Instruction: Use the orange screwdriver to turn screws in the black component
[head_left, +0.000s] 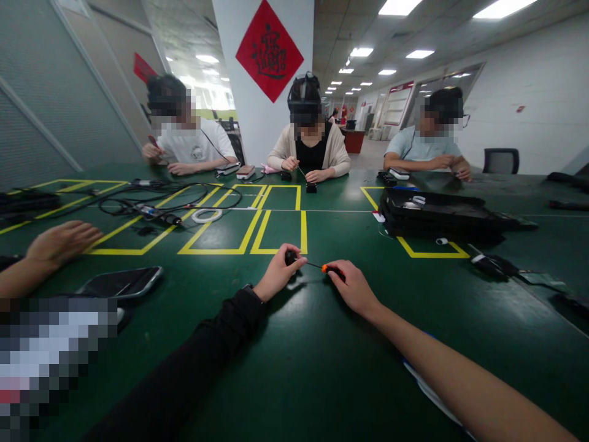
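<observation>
Near the middle of the green table, my left hand pinches a small black object. To its right, my right hand is closed around the handle of a screwdriver with an orange collar and a black grip. The thin dark shaft points left and its tip reaches my left hand at the black object. Fingers hide the exact contact and much of the small object.
Another person's hand rests at the left beside a phone. Cables and a white ring lie beyond. A stack of black cases stands at the right. Three people sit across the table.
</observation>
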The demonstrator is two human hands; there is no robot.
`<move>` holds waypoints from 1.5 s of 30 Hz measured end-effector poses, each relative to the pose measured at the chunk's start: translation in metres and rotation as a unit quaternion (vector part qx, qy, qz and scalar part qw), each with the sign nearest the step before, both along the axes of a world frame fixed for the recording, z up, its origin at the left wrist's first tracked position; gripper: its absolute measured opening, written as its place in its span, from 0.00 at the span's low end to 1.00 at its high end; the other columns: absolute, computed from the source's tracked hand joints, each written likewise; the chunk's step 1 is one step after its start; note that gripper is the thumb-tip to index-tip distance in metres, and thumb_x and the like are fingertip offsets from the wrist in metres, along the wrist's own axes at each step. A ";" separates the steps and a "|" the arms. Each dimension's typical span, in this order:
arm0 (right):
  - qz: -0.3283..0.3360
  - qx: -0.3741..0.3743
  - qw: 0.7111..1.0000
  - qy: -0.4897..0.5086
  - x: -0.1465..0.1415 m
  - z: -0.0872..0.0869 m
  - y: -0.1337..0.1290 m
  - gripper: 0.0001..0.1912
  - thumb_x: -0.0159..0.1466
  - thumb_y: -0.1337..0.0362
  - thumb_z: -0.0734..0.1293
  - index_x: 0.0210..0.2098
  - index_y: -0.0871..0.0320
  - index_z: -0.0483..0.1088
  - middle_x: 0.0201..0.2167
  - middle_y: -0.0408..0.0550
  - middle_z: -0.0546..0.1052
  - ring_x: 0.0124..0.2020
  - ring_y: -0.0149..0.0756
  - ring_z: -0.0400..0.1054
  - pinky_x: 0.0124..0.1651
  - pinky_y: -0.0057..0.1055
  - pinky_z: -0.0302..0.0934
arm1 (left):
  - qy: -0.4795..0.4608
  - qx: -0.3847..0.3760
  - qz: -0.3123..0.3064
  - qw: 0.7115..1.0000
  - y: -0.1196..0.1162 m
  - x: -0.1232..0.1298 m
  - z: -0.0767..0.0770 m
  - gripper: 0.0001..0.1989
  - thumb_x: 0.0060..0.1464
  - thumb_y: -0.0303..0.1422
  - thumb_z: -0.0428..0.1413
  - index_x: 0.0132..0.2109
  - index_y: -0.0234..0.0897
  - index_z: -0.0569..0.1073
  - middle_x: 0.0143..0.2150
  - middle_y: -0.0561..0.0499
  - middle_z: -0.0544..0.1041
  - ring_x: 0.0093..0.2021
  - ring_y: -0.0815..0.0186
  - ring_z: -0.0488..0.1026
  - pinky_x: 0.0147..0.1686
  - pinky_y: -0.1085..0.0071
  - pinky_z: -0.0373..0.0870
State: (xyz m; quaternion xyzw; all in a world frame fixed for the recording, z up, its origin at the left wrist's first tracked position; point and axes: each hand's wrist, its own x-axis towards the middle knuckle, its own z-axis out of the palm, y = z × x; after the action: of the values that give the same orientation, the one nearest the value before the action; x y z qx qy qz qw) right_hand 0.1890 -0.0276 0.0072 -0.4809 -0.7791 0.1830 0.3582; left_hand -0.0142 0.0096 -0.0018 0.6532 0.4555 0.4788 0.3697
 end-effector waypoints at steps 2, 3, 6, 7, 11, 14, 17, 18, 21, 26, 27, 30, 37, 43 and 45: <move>0.001 -0.001 1.000 0.000 0.000 0.000 0.000 0.11 0.61 0.67 0.59 0.41 0.57 0.69 0.39 0.48 0.72 0.42 0.37 0.63 0.47 0.36 0.57 | 0.001 0.001 -0.001 1.000 0.001 0.000 -0.001 0.14 0.47 0.38 0.55 0.40 0.38 0.66 0.32 0.55 0.69 0.28 0.72 0.65 0.30 0.75 0.62; 0.002 -0.001 1.000 0.002 0.000 0.000 0.000 0.11 0.61 0.67 0.59 0.41 0.56 0.69 0.39 0.48 0.72 0.42 0.37 0.63 0.47 0.36 0.57 | 0.003 0.003 -0.002 1.000 0.001 0.000 -0.002 0.13 0.47 0.38 0.55 0.40 0.37 0.66 0.32 0.55 0.69 0.28 0.72 0.65 0.30 0.75 0.62; 0.001 -0.003 1.000 0.011 0.000 0.000 -0.001 0.11 0.60 0.65 0.61 0.42 0.57 0.68 0.38 0.48 0.71 0.41 0.36 0.63 0.46 0.35 0.57 | 0.012 0.010 -0.012 1.000 0.001 -0.001 -0.003 0.13 0.48 0.37 0.55 0.40 0.37 0.66 0.32 0.54 0.69 0.28 0.72 0.65 0.31 0.74 0.63; -0.001 -0.002 1.000 0.010 0.000 -0.001 -0.001 0.11 0.60 0.64 0.61 0.42 0.57 0.68 0.38 0.48 0.71 0.41 0.36 0.63 0.46 0.35 0.57 | 0.015 0.014 -0.016 1.000 0.001 -0.001 -0.003 0.13 0.48 0.37 0.55 0.40 0.37 0.66 0.32 0.54 0.69 0.29 0.72 0.65 0.32 0.74 0.63; -0.015 0.003 1.000 -0.012 -0.001 -0.001 0.000 0.12 0.64 0.65 0.56 0.37 0.58 0.70 0.37 0.49 0.70 0.41 0.37 0.62 0.46 0.36 0.56 | 0.019 0.024 -0.020 0.999 0.001 -0.001 -0.004 0.12 0.49 0.36 0.55 0.40 0.37 0.66 0.32 0.54 0.69 0.30 0.71 0.65 0.33 0.74 0.63; -0.013 0.012 1.000 -0.014 0.000 -0.001 0.001 0.11 0.63 0.66 0.56 0.37 0.58 0.70 0.37 0.49 0.70 0.41 0.37 0.62 0.46 0.35 0.56 | 0.017 0.023 -0.015 0.999 0.001 -0.001 -0.003 0.11 0.49 0.37 0.55 0.39 0.37 0.66 0.33 0.54 0.70 0.30 0.71 0.66 0.33 0.73 0.63; -0.010 0.014 1.000 -0.005 0.001 -0.003 0.001 0.08 0.61 0.67 0.60 0.38 0.57 0.68 0.38 0.48 0.69 0.41 0.36 0.62 0.46 0.34 0.57 | 0.021 0.023 -0.011 0.999 0.001 -0.001 -0.003 0.12 0.48 0.37 0.55 0.39 0.37 0.66 0.33 0.54 0.70 0.31 0.70 0.66 0.34 0.73 0.63; -0.009 0.012 1.000 -0.002 0.001 -0.003 0.001 0.07 0.60 0.67 0.61 0.38 0.57 0.68 0.38 0.48 0.69 0.41 0.36 0.62 0.46 0.34 0.57 | 0.023 0.024 -0.011 0.999 0.002 -0.001 -0.003 0.12 0.48 0.37 0.55 0.39 0.37 0.66 0.33 0.54 0.70 0.32 0.70 0.66 0.34 0.73 0.63; -0.014 0.000 1.000 0.009 0.000 -0.006 0.002 0.11 0.58 0.66 0.63 0.41 0.57 0.66 0.39 0.48 0.69 0.42 0.36 0.62 0.46 0.34 0.57 | 0.031 0.030 -0.014 0.999 0.002 -0.001 -0.004 0.11 0.49 0.36 0.55 0.39 0.37 0.65 0.33 0.54 0.70 0.32 0.70 0.66 0.35 0.72 0.63; -0.033 -0.001 0.999 0.004 0.000 -0.007 0.004 0.11 0.62 0.67 0.57 0.41 0.58 0.67 0.40 0.49 0.69 0.43 0.36 0.62 0.48 0.36 0.56 | 0.035 0.031 -0.018 0.999 0.003 -0.001 -0.004 0.11 0.50 0.36 0.54 0.40 0.37 0.65 0.34 0.53 0.69 0.32 0.70 0.66 0.36 0.72 0.63; -0.028 0.005 1.000 -0.002 0.000 -0.006 0.004 0.10 0.62 0.68 0.57 0.38 0.58 0.69 0.38 0.49 0.70 0.42 0.37 0.62 0.47 0.36 0.56 | 0.033 0.031 -0.019 0.999 0.003 -0.002 -0.005 0.11 0.49 0.36 0.54 0.40 0.37 0.65 0.34 0.53 0.69 0.32 0.70 0.66 0.36 0.72 0.63; -0.019 0.023 1.000 -0.007 0.001 -0.003 0.003 0.08 0.60 0.68 0.59 0.36 0.57 0.69 0.37 0.48 0.70 0.42 0.38 0.61 0.46 0.36 0.56 | 0.027 0.030 -0.018 0.999 0.003 -0.002 -0.004 0.12 0.49 0.36 0.55 0.40 0.37 0.65 0.34 0.54 0.69 0.32 0.70 0.66 0.36 0.72 0.63; -0.033 0.009 0.999 0.001 0.001 -0.003 0.002 0.10 0.57 0.65 0.64 0.40 0.57 0.67 0.38 0.48 0.70 0.42 0.38 0.61 0.45 0.35 0.56 | 0.026 0.027 -0.027 0.999 0.002 -0.002 -0.005 0.12 0.49 0.36 0.54 0.40 0.37 0.64 0.33 0.54 0.69 0.32 0.70 0.67 0.37 0.72 0.63; -0.009 -0.002 1.000 -0.007 0.003 -0.004 0.007 0.14 0.64 0.65 0.55 0.35 0.58 0.71 0.35 0.49 0.71 0.40 0.36 0.62 0.46 0.35 0.55 | 0.031 0.032 -0.019 0.999 0.002 -0.002 -0.005 0.12 0.49 0.36 0.55 0.40 0.37 0.65 0.33 0.54 0.70 0.34 0.70 0.67 0.38 0.72 0.63; -0.003 0.003 1.000 -0.004 0.004 -0.004 0.007 0.11 0.63 0.66 0.57 0.36 0.57 0.71 0.35 0.48 0.71 0.40 0.36 0.62 0.46 0.35 0.55 | 0.030 0.031 -0.017 0.999 0.003 -0.002 -0.005 0.12 0.49 0.37 0.55 0.40 0.37 0.65 0.33 0.54 0.70 0.33 0.70 0.67 0.37 0.72 0.63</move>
State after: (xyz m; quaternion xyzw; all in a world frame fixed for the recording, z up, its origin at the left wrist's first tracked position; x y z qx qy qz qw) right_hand 0.1932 -0.0210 0.0030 -0.4827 -0.7797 0.1772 0.3572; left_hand -0.0167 0.0122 -0.0071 0.6858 0.4405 0.4663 0.3437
